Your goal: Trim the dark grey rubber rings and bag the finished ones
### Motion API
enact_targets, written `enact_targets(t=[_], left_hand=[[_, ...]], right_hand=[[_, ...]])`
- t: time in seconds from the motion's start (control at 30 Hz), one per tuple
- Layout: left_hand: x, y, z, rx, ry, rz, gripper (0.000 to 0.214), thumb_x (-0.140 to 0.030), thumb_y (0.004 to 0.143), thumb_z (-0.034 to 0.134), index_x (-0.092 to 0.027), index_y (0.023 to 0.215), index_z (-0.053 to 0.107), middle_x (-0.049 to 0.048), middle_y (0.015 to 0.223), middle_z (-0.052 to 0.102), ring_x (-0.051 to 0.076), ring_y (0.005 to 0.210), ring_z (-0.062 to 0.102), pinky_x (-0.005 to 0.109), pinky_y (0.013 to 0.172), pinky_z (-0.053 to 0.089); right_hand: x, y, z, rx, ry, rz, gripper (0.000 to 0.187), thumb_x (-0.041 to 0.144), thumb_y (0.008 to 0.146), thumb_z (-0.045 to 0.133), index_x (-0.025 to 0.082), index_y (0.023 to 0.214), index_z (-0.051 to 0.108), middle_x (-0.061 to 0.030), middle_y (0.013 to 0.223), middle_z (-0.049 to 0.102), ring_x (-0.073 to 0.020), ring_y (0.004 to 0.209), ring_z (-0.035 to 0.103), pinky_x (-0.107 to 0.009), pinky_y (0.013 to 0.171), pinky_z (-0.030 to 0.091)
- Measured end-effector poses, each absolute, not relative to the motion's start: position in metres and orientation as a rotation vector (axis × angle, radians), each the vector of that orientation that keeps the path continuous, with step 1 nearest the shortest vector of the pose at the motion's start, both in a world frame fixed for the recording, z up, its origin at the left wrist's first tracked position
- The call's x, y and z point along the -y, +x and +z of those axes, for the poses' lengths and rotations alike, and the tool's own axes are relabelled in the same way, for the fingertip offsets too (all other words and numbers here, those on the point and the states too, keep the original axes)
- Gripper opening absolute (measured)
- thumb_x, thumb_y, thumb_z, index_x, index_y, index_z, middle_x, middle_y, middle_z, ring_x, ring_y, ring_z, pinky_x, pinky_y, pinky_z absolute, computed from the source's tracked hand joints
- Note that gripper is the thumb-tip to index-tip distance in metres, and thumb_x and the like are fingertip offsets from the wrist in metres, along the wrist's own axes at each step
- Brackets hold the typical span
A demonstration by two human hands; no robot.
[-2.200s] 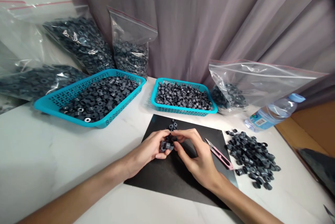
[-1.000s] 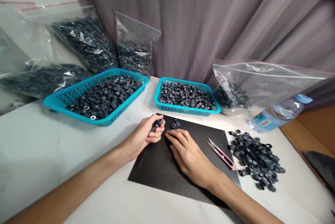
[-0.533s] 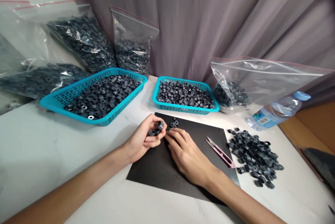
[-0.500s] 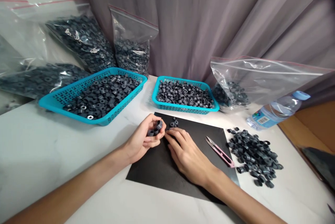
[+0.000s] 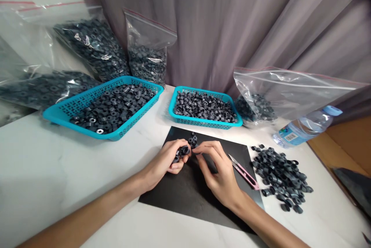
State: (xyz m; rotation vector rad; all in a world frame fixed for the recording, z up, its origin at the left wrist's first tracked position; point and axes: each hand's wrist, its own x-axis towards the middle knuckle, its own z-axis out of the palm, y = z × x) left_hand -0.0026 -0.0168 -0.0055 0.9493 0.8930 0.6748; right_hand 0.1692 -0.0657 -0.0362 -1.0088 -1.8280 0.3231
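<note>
My left hand (image 5: 169,158) is curled around several small dark grey rings (image 5: 182,152), short hollow cylinders that show between thumb and fingers. Close beside it, my right hand (image 5: 218,166) is closed in a pinch, with a dark ring (image 5: 196,153) partly hidden at its fingertips. Both hands are over a black mat (image 5: 185,197). A few loose rings (image 5: 192,138) lie on the mat just beyond the fingertips. To the right of my right hand rests a pair of pink-handled thread snips (image 5: 245,172), blades pointing away from me.
Two turquoise baskets (image 5: 116,135) (image 5: 203,121) of rings stand behind the mat. A heap of rings (image 5: 281,174) lies at the right, near a water bottle (image 5: 307,126). Clear zip bags (image 5: 150,29) (image 5: 290,85) holding rings stand behind, before a grey curtain (image 5: 208,27).
My left hand has moved right and nearer, turning its rings toward my right hand. My right hand has lifted from lying low over the mat into a pinch.
</note>
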Motion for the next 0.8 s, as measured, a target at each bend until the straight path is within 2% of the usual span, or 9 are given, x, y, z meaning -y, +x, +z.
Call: enact_targets(t=[0.43,0.63,0.8], left_hand=[[0.032,0.004,-0.006,-0.857,0.779,0.657,0.021,-0.031,0.091,0.049,-0.016,0.077,0.051,-0.0063,0.068,0.038,0.003,0.049,0.026,0.015,0.042,0.010],[0.031,0.003,-0.009,-0.834,0.800,0.605,0.026,-0.033,0.093,0.046,-0.014,0.078,0.057,-0.0023,0.072,0.047,0.003,0.049,0.026,0.015,0.041,0.011],[0.028,0.006,-0.003,-0.914,0.825,0.601,0.024,-0.031,0.090,0.046,-0.017,0.071,0.048,-0.0065,0.063,0.038,0.003,0.046,0.022,0.014,0.041,0.010]], right_hand=[[0.071,0.171,-0.039,1.914,-0.817,0.383,0.043,0.001,0.094,0.054,0.024,0.130,0.059,-0.0075,0.108,0.064,-0.0198,0.098,0.060,-0.036,0.085,0.051],[0.072,0.170,-0.038,1.818,-0.869,0.460,0.033,0.006,0.094,0.058,0.023,0.122,0.060,-0.0062,0.102,0.068,-0.0197,0.092,0.063,-0.035,0.080,0.053],[0.069,0.170,-0.036,1.770,-0.941,0.514,0.022,0.012,0.096,0.057,0.022,0.114,0.065,-0.0064,0.101,0.067,-0.0195,0.092,0.063,-0.035,0.081,0.053]])
